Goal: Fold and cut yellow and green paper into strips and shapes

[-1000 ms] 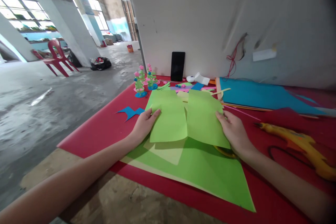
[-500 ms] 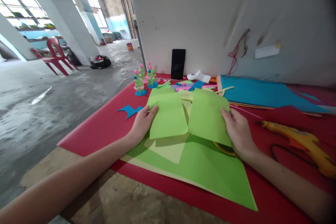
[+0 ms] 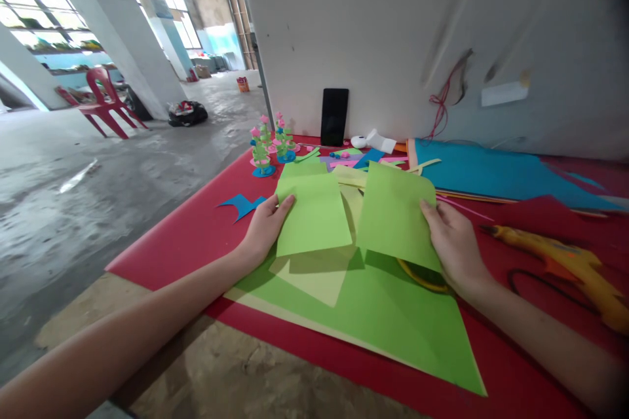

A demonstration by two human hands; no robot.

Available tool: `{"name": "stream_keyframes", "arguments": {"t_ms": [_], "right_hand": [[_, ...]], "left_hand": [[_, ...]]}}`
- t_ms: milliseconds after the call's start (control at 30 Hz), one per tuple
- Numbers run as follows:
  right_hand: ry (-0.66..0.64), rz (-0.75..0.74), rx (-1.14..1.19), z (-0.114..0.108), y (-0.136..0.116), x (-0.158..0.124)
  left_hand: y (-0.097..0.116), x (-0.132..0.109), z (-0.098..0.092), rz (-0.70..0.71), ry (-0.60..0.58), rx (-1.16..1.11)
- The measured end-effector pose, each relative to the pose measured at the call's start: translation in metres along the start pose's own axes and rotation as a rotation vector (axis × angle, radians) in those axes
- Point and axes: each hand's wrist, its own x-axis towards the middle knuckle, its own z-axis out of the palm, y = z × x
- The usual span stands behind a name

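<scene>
My left hand pinches the left edge of a light green paper sheet, thumb on top. Between the thumb and fingers of my right hand is the right edge of a second green paper sheet. Both sheets are held up, tilted and apart, with a gap between them. Below lies a larger green sheet with a pale yellow-green piece on it. A yellow loop, perhaps a scissors handle, shows partly under the right sheet; the rest is hidden.
Small paper trees stand at the back left of the red tabletop, near a blue scrap. A dark phone leans on the wall. Blue sheets lie back right, and a yellow glue gun with its cord lies right.
My right hand and its sheet have shifted slightly to the right, so the gap between the two sheets is wider. The left hand has barely moved.
</scene>
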Motion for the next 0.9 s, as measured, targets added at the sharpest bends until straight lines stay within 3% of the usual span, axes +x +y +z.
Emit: {"name": "stream_keyframes", "arguments": {"t_ms": [167,400,633,733,900], "right_hand": [[-0.005,0.098,0.108,0.0,-0.006,0.0],[-0.009,0.196,0.219,0.0,-0.01,-0.002],[-0.027,0.211,0.233,0.0,-0.008,-0.001],[-0.037,0.218,0.25,0.001,-0.009,-0.002],[-0.068,0.299,0.307,-0.002,-0.019,-0.002]], "left_hand": [[0.012,-0.003,-0.004,-0.104,-0.085,0.018],[0.02,-0.004,-0.015,-0.42,-0.454,0.205],[0.023,-0.002,-0.024,-0.526,-0.722,0.39],[0.026,-0.002,-0.025,-0.53,-0.723,0.42],[0.028,0.0,-0.024,-0.353,-0.522,0.541]]}}
